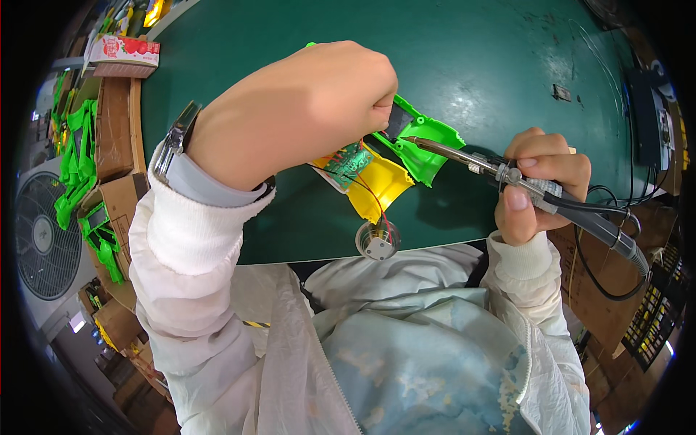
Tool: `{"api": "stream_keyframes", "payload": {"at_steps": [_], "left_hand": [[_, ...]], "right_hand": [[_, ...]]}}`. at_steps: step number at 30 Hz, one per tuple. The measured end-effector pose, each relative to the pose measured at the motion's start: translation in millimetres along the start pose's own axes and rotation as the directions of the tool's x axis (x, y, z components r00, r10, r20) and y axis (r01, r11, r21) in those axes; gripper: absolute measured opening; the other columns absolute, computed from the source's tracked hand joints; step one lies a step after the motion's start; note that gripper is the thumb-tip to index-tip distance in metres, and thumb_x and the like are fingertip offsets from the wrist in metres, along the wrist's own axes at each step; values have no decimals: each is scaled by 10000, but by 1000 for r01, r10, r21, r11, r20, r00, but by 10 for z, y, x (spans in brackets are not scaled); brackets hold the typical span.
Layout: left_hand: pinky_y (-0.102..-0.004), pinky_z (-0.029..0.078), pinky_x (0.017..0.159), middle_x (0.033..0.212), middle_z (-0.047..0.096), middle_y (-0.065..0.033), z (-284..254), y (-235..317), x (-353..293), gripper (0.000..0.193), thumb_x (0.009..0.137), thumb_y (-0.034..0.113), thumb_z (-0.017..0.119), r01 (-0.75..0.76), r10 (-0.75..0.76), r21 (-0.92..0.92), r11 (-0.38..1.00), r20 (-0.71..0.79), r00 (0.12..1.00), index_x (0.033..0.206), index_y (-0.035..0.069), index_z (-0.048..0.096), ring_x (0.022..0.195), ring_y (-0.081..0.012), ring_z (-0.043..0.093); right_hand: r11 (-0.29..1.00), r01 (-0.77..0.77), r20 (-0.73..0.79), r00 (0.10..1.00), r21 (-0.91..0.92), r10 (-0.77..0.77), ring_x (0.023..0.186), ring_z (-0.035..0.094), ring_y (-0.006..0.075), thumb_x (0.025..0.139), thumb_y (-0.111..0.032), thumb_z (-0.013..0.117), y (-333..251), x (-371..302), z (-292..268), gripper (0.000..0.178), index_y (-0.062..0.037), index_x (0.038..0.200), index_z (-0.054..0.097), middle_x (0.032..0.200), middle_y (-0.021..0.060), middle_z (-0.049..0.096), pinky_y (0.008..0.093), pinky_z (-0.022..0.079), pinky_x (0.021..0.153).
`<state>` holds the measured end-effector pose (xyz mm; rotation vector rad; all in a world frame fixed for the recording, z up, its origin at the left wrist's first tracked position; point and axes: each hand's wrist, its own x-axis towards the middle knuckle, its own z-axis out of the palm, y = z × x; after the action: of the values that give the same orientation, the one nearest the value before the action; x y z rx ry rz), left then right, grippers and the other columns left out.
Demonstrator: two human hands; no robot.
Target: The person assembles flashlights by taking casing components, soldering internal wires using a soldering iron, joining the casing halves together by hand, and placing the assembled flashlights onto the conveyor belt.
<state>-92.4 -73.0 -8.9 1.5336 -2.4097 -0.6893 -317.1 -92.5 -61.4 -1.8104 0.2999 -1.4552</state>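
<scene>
The right hand (554,170) was closed around the iron (449,152), its tip near the green shell (436,131) at mid-frame. The left hand (341,90) was curled; its hold I could not tell. Soldering seemed in hand, and the next touch called for steadiness.

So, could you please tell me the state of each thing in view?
Left hand: curled, grip hidden.
Right hand: closed around the soldering iron.
Soldering iron: held; whether hot, cannot tell.
Green shell: open, hollow side showing.
Yellow shell: partly covered.
Circuit board: exposed, wired.
Fan: cannot tell if running.
</scene>
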Motion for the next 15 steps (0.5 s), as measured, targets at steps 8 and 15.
{"api": "stream_keyframes", "payload": {"at_steps": [8, 15], "left_hand": [[-321, 396, 647, 673, 529, -110, 32, -29, -19, 123, 712, 99, 544, -25, 25, -4, 1000, -26, 999, 694, -22, 537, 690, -245, 501], [-326, 427, 608, 664, 558, -136, -19, 9, 3, 123, 677, 77, 576, 2, -2, -2, 1000, -22, 1000, 692, -45, 580, 658, -261, 540]], "right_hand": [[1000, -23, -9, 1000, -1, 23, 514, 439, 129, 641, -69, 607, 15, -1, 22, 268, -9, 821, 417, 670, 100, 487, 245, 361, 467], [999, -51, 1, 999, -19, 51, 519, 466, 128, 637, -57, 612, 34, 14, 73, 250, 10, 806, 441, 660, 106, 503, 234, 377, 474]]}}
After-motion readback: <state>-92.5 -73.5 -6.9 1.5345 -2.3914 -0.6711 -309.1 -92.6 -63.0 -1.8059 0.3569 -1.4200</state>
